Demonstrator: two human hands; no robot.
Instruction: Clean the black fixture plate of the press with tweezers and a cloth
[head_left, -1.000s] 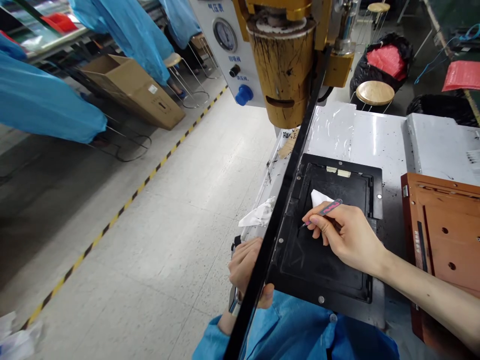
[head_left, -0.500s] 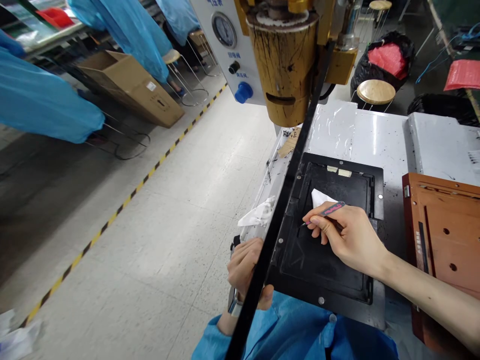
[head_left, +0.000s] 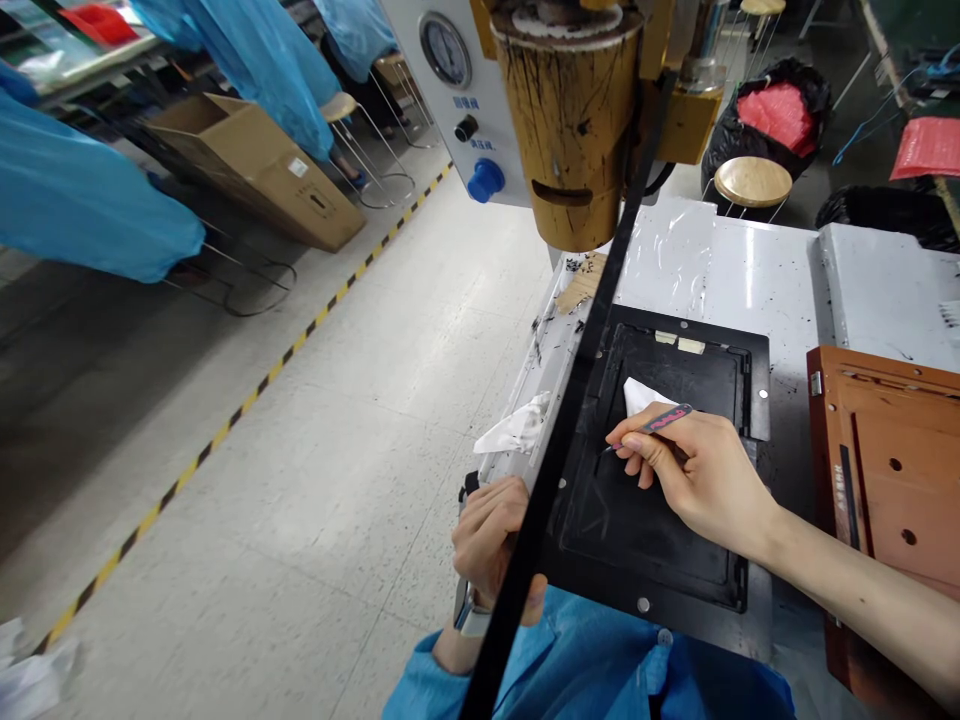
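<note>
Reaching in from the lower right of the frame with the right hand (head_left: pixel 694 465), on a bare forearm slanting up and leftward. Held right of the frame's centre at a nearly straight wrist, with the back of the hand turned up. Pinching a slim pointed tool (head_left: pixel 669 417) between thumb and fingers, pressed together in a pen-like grip. Marked in pink on grey along the tool's upper end, leaning back over the hand; directed down and left at the point, over the recessed floor of a black tray (head_left: pixel 645 545), right of centre. Impossible to tell whether in contact at the very tip. Curled inward with the lower fingers, close over the tray. Just beyond the knuckles, partly covering a white cloth or paper (head_left: pixel 637 393); unclear whether touching it.

At the lower centre of the frame, bent up from a blue sleeve (head_left: pixel 427 680) with the left hand (head_left: pixel 487 535), knuckles uppermost and fingers folded. Ringed at the wrist by a metallic band (head_left: pixel 470 615). Crossed in front by a long black bar (head_left: pixel 559 440), slanting from upper right of centre to the bottom edge. Visible on both sides of the bar, with folded fingers to the left and one fingertip to the right. Not possible to tell whether closed on the bar, with the contact hidden. Just below a crumpled white paper (head_left: pixel 514 425), left of the bar.
</note>
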